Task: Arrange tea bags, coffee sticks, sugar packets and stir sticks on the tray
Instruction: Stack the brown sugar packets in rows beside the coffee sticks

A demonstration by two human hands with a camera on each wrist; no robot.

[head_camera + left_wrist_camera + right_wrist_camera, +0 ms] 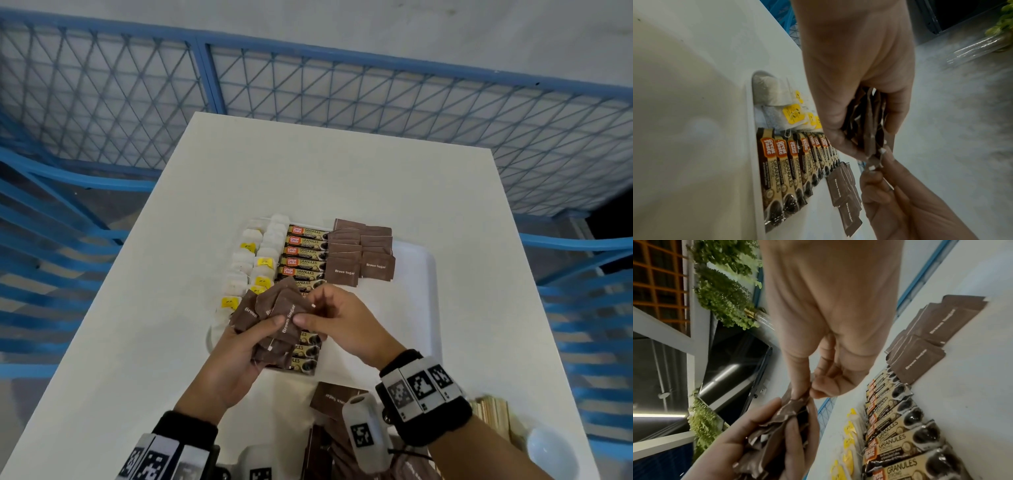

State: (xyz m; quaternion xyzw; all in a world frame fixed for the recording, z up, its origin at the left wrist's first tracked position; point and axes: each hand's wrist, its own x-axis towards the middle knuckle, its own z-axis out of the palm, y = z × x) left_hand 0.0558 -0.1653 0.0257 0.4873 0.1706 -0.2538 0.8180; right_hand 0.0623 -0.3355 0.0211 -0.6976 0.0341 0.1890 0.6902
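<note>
White tray (pixel 416 260) mid-surface (pixel 342 178), bare room along its right side; tea bags (pixel 248 260), coffee sticks (pixel 305 255), sugar packets (pixel 359 253) in rows; left hand (pixel 236 356) gripping a brown packet bundle (pixel 274 315) above the tray's near end; right hand (pixel 346 322) pinching one packet's edge

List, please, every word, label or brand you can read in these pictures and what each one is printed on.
"Great Taste": orange badge on the coffee sticks on the tray.
"GRANULES" and "STRONG": same sticks; smaller print unreadable.
"Brown Sugar": sugar packets on the tray, the bunch the left hand holds and the right hand pinches.
Yellow tea bag tags: too blurred.
Wristband markers: patterns, no words.
</note>
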